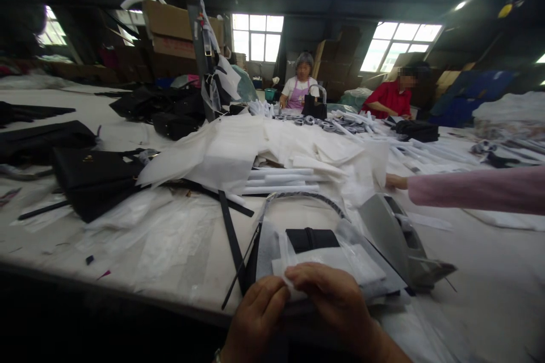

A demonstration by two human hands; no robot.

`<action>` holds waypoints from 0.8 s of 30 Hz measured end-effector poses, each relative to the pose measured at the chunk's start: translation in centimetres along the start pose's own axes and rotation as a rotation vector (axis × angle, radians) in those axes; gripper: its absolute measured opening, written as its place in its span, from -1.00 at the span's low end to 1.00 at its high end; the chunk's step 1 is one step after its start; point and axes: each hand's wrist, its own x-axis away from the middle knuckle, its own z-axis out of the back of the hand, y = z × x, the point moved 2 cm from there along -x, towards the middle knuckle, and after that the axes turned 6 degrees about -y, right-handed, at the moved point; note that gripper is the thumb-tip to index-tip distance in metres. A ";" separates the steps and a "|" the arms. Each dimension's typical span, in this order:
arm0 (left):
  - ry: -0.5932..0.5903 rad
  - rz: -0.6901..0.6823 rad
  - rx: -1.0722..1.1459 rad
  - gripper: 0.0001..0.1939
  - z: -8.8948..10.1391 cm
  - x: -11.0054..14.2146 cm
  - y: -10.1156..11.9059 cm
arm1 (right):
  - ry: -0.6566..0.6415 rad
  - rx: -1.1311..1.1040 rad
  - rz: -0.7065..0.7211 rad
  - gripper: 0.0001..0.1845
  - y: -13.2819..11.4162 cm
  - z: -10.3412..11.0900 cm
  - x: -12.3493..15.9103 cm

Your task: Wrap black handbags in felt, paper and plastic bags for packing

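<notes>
Pinched narrow, the fingertips of the left hand [258, 312] and the right hand [330, 295] meet on white wrapping [332, 262], right at the near edge of the counter [38, 238]. Just beyond the hands lies a bag [266, 244], its wrapped handle [304, 195] arching up at the far side, a black folded piece [313, 238] sitting on top of the wrapping. Over to the right of it, a grey tape dispenser [394, 238]; to the left, a black strap [230, 232] slants, and farther left rests a black handbag [97, 178]. White sheets [230, 150] are heaped beyond, and a pink sleeve [477, 190] reaches in from the right.
</notes>
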 end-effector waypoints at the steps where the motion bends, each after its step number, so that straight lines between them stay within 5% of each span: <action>1: 0.009 -0.003 -0.006 -0.71 0.0 0.0 0.0 | 0.014 -0.001 -0.065 -0.81 -0.2 0.4 -0.6; 7: 0.000 -0.004 0.014 -0.67 0.2 -0.3 -0.1 | 0.032 0.036 -0.222 -0.95 -0.8 3.4 -8.2; 15: 0.037 -0.096 -0.057 -0.61 0.1 -0.7 -0.6 | -0.067 -0.081 -0.255 -0.93 2.8 4.8 -18.1; 19: 0.058 -0.110 -0.074 -0.62 0.1 -0.9 -0.7 | -0.039 -0.088 -0.239 -0.88 2.0 5.9 -18.1; 24: 0.051 -0.053 -0.039 -0.60 0.1 -1.0 -0.4 | -0.085 0.013 -0.187 -0.96 -1.7 5.5 -11.8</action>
